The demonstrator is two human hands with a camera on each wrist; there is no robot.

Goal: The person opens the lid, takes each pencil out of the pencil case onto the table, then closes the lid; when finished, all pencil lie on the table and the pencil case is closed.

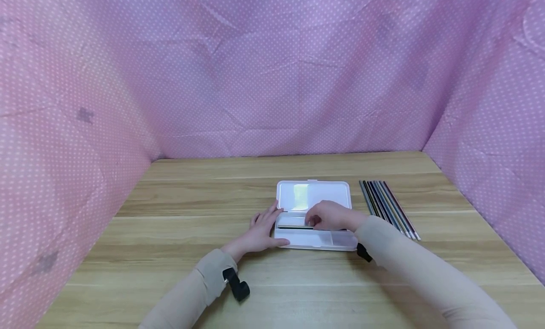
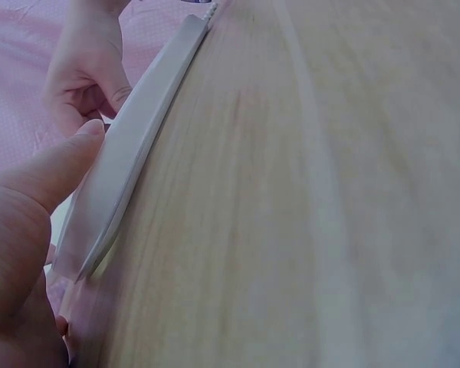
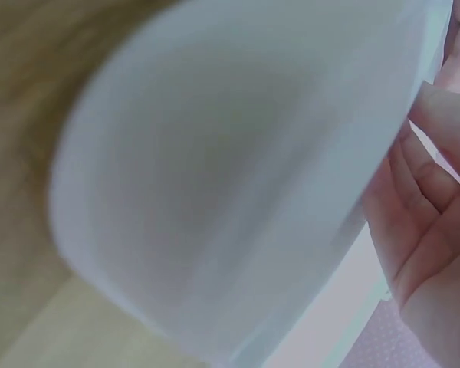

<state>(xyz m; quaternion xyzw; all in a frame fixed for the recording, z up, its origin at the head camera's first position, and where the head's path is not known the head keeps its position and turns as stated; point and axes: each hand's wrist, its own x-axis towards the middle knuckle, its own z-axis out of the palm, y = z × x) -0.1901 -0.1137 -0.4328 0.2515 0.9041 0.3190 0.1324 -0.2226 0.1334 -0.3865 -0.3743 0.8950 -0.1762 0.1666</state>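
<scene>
A white plastic pencil case (image 1: 312, 191) lies open on the table, its lid folded back. My left hand (image 1: 259, 232) holds the case's left end, fingers by the hinge side and thumb (image 2: 57, 165) on the front rim. Over the middle of the case is my right hand (image 1: 329, 215), fingers curled down into the back compartment. It pinches a thin dark pencil (image 1: 294, 227) that lies lengthwise there; the hand hides the pencil's right part. In the right wrist view the case's end wall (image 3: 215, 176) fills the middle, and the right fingertips are partly hidden behind its rim.
A row of several dark and coloured pencils (image 1: 385, 203) lies slanted on the table, right of the case. The front compartment of the case (image 1: 304, 237) has a divider near its right end. Pink dotted cloth (image 1: 294, 83) surrounds the wooden table (image 1: 191, 191).
</scene>
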